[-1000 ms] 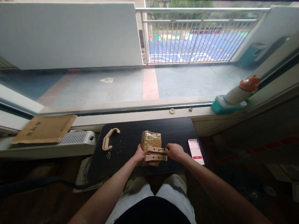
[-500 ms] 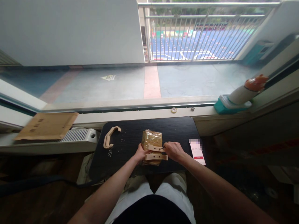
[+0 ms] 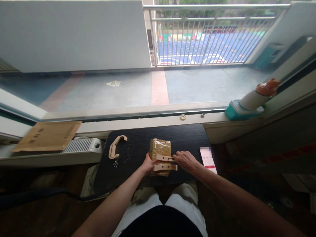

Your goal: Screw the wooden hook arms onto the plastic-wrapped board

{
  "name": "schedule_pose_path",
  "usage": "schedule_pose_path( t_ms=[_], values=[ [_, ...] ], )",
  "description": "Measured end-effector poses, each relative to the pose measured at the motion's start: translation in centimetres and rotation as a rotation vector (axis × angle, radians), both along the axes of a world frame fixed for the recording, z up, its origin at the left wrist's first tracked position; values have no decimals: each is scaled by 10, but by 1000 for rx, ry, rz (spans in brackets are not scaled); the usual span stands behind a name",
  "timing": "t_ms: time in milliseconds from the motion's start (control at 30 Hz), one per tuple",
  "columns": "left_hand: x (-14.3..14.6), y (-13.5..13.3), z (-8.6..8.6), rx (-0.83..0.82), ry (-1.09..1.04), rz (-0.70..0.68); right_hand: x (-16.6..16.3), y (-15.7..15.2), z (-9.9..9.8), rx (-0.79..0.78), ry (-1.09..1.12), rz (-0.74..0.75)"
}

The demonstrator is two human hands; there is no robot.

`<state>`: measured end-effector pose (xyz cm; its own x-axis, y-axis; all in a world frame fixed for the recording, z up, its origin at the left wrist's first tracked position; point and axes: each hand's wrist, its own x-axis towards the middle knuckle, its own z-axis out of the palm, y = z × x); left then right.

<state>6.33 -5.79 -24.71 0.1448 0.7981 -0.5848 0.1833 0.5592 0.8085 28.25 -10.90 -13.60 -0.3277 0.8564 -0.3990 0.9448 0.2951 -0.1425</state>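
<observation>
A block wrapped in brown packing tape (image 3: 160, 144) lies on the black table, with two pale wooden pieces across its near half. My left hand (image 3: 148, 163) is closed around the left end of the upper wooden piece (image 3: 161, 157), pressing it against the block. The lower wooden piece (image 3: 165, 167), which has dark holes, lies just below. At the upper piece's right end, my right hand (image 3: 185, 160) is closed on a thin tool (image 3: 171, 159) whose tip points at a hole; its exact kind is too small to tell.
A wooden hook-shaped piece (image 3: 114, 148) lies at the table's left, with several screws (image 3: 115, 163) below it. A phone (image 3: 208, 159) lies by the right edge. A tape roll (image 3: 182, 117) sits on the sill, left of a teal box (image 3: 237, 113). A brown envelope (image 3: 46, 135) covers the radiator.
The thin tool and my right hand's fingers have turned slightly at the upper wooden piece. My left hand keeps its grip. The whole view has shifted a little.
</observation>
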Motion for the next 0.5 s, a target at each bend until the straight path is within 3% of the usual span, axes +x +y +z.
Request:
schedule_pose_path(
  t_ms=[67, 167, 433, 500],
  values=[
    [1, 0, 2, -12, 5, 6, -3, 0, 2, 14, 11, 73],
    [1, 0, 3, -9, -6, -5, -5, 2, -1, 12, 22, 42],
    [0, 3, -5, 5, -23, 0, 0, 0, -21, -158, 129, -446],
    [0, 4, -6, -2, -32, 9, -1, 0, -21, -187, 140, -503]
  ],
)
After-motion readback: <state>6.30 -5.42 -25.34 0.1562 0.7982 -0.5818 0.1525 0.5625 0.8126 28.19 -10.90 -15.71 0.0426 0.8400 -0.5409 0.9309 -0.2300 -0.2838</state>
